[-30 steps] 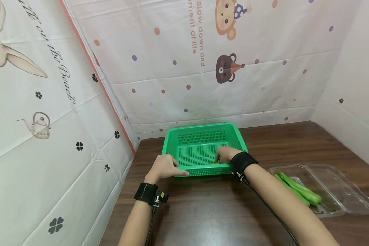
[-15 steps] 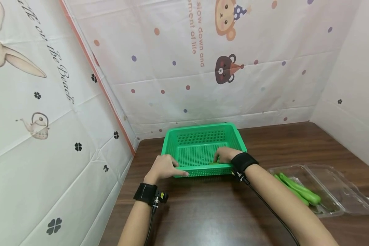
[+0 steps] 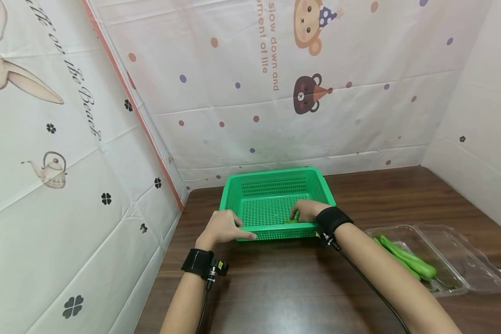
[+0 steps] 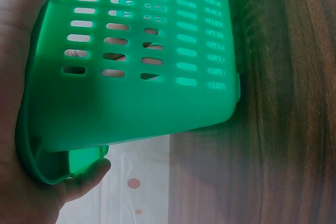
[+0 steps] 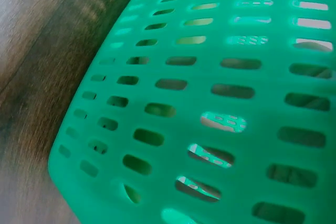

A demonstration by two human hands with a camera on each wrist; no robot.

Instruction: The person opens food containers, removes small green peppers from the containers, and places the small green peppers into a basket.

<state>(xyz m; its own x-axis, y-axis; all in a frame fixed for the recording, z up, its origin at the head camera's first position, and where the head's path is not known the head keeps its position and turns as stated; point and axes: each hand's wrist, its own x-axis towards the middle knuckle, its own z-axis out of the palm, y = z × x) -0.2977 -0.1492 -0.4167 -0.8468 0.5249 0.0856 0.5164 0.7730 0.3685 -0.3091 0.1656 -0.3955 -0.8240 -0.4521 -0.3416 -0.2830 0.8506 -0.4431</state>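
A green plastic basket (image 3: pixel 271 233) with slotted walls stands on the table near the back wall. My left hand (image 3: pixel 221 226) grips its front-left corner; in the left wrist view the palm lies along the rim and a fingertip curls around it. My right hand (image 3: pixel 311 210) reaches over the front rim into the basket, fingers bent down around a green vegetable (image 3: pixel 291 221) lying close behind the front wall. Only one end of that vegetable shows from above. In the right wrist view, the slotted basket wall (image 5: pixel 220 140) covers most of the fingers and the vegetable.
At the right lies a clear plastic clamshell box (image 3: pixel 444 278), its lid (image 3: pixel 459 253) folded open to the right. Long green vegetables (image 3: pixel 413 263) lie in it, partly behind my right forearm. Printed white sheets (image 3: pixel 217 102) hang behind and left of the wooden table (image 3: pixel 284 287).
My right hand has shifted very slightly inside the basket, over the same vegetable. The left hand and the basket stay where they were.
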